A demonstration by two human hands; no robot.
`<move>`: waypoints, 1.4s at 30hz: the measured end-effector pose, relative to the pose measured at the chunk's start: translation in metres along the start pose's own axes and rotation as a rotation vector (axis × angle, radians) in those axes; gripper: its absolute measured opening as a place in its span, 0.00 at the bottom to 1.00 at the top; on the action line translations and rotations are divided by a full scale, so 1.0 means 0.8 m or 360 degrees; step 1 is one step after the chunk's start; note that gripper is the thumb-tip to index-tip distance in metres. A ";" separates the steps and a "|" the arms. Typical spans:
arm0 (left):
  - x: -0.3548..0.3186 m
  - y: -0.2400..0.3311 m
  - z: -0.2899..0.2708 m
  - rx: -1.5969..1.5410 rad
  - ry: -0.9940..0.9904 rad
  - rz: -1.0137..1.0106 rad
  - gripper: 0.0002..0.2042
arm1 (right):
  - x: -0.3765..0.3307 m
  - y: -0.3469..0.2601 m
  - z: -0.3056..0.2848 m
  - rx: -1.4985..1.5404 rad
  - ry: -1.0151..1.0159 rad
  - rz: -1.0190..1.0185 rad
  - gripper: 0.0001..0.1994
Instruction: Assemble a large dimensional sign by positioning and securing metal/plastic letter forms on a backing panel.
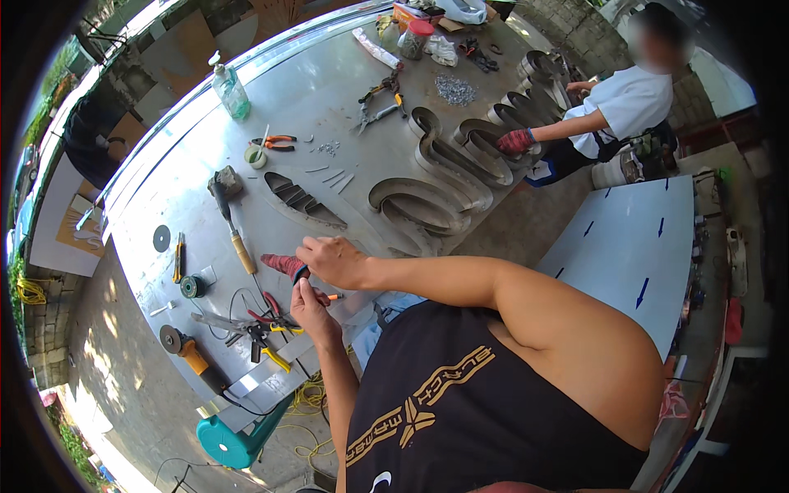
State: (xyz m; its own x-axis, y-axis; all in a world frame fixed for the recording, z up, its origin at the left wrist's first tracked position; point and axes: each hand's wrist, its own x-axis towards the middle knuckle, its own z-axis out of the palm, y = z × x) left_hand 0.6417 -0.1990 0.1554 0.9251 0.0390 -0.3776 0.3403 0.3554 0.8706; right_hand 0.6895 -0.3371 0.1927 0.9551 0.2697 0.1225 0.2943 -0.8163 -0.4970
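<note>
A red work glove [281, 263] with a dark cuff hangs between my hands over the near edge of the metal table. My right hand [337, 261] is closed at the cuff from above. From below, my left hand [309, 308] pinches the same cuff. A small orange-tipped thing [335, 297] shows beside my left hand; its kind is unclear. Just past the glove lies a tool with a wooden handle [243, 255]. Near my left hand are red-handled pliers [267, 312] and yellow-handled snips [275, 358].
An angle grinder [193, 357] lies at the table's left corner. Curved metal letter shapes [419, 205] stand along the right side. Beyond them a person works with a red-gloved hand [516, 141]. A green stool [234, 444] and yellow cord [308, 398] are below the table.
</note>
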 end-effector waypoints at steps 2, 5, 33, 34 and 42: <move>-0.015 -0.001 0.017 -0.0089 -0.0029 -0.0067 0.10 | -0.030 -0.001 -0.014 -0.0138 0.0130 -0.0096 0.07; -0.031 0.004 0.025 -0.0305 -0.0121 -0.0262 0.06 | -0.077 -0.005 -0.037 -0.0170 0.0169 -0.0112 0.07; -0.330 -0.091 0.357 -0.0509 -0.1485 -0.0522 0.26 | -0.526 0.091 -0.220 0.0361 0.0809 0.0243 0.08; -0.332 -0.096 0.361 -0.0479 -0.1567 -0.0529 0.27 | -0.540 0.090 -0.226 0.0369 0.0789 0.0161 0.08; -0.371 -0.147 0.378 0.0168 -0.1665 -0.0300 0.23 | -0.602 0.112 -0.265 0.0418 0.0768 0.0340 0.11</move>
State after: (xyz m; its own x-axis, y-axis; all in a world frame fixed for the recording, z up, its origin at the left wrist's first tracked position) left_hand 0.3781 -0.5349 0.2603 0.5236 -0.8468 -0.0941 0.4592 0.1875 0.8683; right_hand 0.2633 -0.6488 0.2713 0.9178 -0.2000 0.3429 0.1342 -0.6566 -0.7422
